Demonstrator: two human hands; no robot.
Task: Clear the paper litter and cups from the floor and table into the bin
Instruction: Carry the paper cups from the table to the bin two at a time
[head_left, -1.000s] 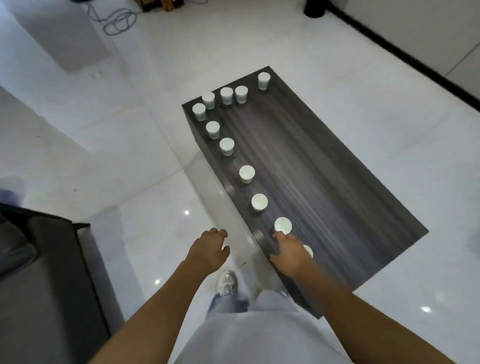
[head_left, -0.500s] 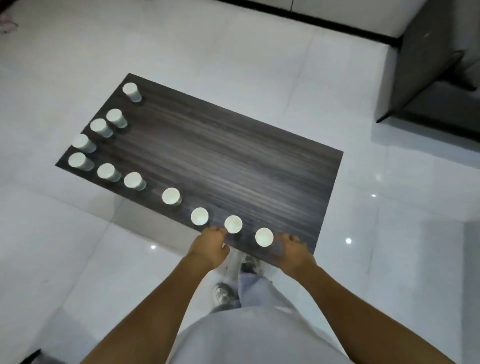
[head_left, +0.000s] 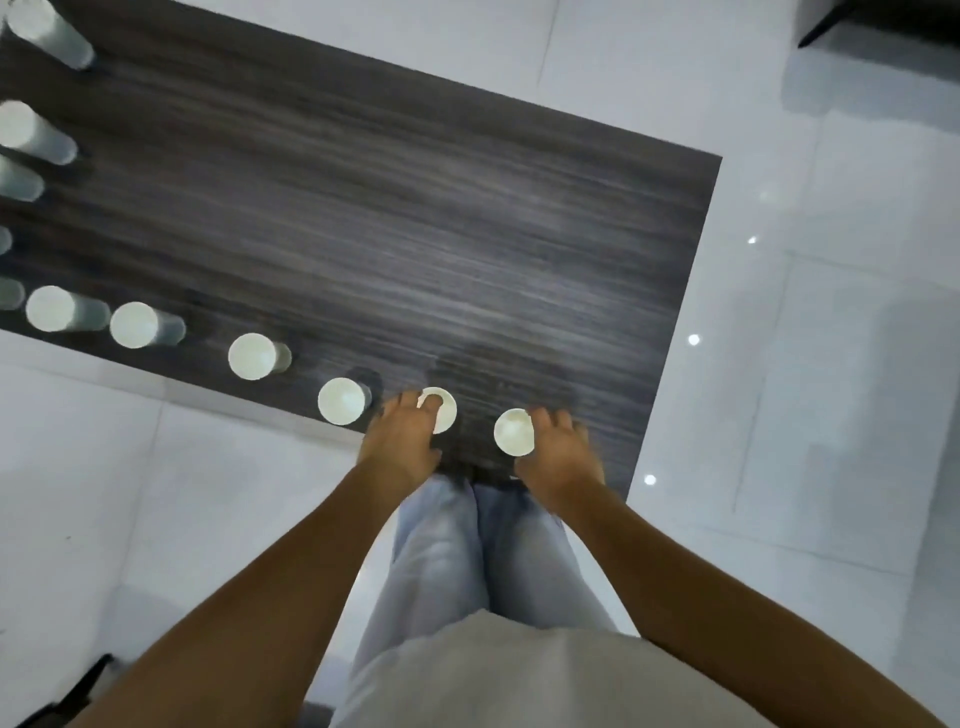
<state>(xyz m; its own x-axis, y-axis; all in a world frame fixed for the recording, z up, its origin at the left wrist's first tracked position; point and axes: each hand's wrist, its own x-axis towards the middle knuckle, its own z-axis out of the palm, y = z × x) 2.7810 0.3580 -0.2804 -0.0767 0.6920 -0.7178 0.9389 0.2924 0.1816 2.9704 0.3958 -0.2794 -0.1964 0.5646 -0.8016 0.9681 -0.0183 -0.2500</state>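
Observation:
Several white paper cups stand along the near and left edges of the dark wood-grain table (head_left: 467, 218). My left hand (head_left: 400, 447) is at the near edge, one finger hooked over the rim of a cup (head_left: 442, 415) and pinching it. To its right, my right hand (head_left: 561, 452) lies beside another cup (head_left: 513, 432), thumb side against the cup's wall, fingers spread on the tabletop past it. More cups stand to the left: one (head_left: 340, 401) close to my left hand, then another (head_left: 253, 356) and a third (head_left: 136, 325).
White glossy tiles (head_left: 831, 415) surround the table. A dark piece of furniture (head_left: 883, 21) shows at the top right corner, and a dark object (head_left: 67, 691) at the bottom left. My legs in light trousers (head_left: 467, 561) stand against the table's near edge. No bin is in view.
The view has closed in on the table's near edge. My left hand moved right onto a cup's rim, and my right hand moved up against the neighbouring cup.

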